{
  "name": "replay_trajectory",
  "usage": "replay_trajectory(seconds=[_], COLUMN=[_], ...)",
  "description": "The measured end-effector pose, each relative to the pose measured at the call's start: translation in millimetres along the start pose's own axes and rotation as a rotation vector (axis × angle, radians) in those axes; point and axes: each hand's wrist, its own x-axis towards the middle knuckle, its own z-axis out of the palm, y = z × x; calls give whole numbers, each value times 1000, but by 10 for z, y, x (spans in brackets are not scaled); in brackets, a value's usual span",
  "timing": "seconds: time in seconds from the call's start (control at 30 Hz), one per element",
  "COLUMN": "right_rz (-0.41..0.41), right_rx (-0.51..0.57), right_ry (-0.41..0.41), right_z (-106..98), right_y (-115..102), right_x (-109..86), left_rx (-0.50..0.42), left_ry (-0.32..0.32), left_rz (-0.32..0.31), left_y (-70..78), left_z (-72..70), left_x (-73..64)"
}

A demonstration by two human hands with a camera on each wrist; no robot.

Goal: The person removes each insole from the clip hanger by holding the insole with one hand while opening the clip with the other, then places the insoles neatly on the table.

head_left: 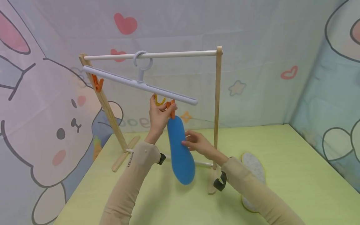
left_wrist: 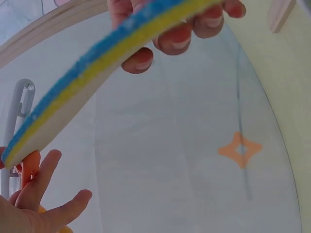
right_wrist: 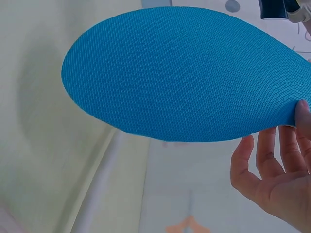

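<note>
A blue insole (head_left: 181, 156) hangs upright below the right half of a white hanger (head_left: 112, 76). At its narrow top end is an orange clothespin (head_left: 172, 110), which my left hand (head_left: 158, 120) pinches. Beside the left fingers a yellow clothespin (head_left: 160, 102) sits under the hanger bar. My right hand (head_left: 200, 144) grips the insole's right edge, thumb on the blue face (right_wrist: 184, 73) and fingers behind. In the left wrist view the insole (left_wrist: 73, 87) shows blue, yellow and whitish layers edge-on. Whether the orange clothespin's tip bites the hanger is unclear.
The tilted hanger hooks over the white rod (head_left: 182, 54) of a wooden rack (head_left: 218, 109). Another orange clothespin (head_left: 97, 83) is at the hanger's left end. A greyish insole with a yellow edge (head_left: 253, 165) lies on the green table (head_left: 303, 162), partly behind the right sleeve.
</note>
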Motion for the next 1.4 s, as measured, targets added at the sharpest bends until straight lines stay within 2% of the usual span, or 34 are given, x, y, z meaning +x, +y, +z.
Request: replay_trajectory(seconds=[0.27,0.7,0.8,1.1,1.4], right_rz=[26,89,86,83,79], right_rx=[71,72,54,45,37], right_ry=[-46,-102,-110,-116,-116], right_z=[17,179,186,140,62], right_y=[13,147,167,153,147], right_x=[-31,-192,-220,-326,-418], left_rx=[-54,-69,-58,-5,-13], left_ry=[-40,-68,-64,-35,-18], left_rz=[19,40,37,-24,-24], left_y=[-41,-37,-41,-50,-49], left_z=[-25,-22,-20,-15,-3], left_x=[1,-9,-10,-17,-10])
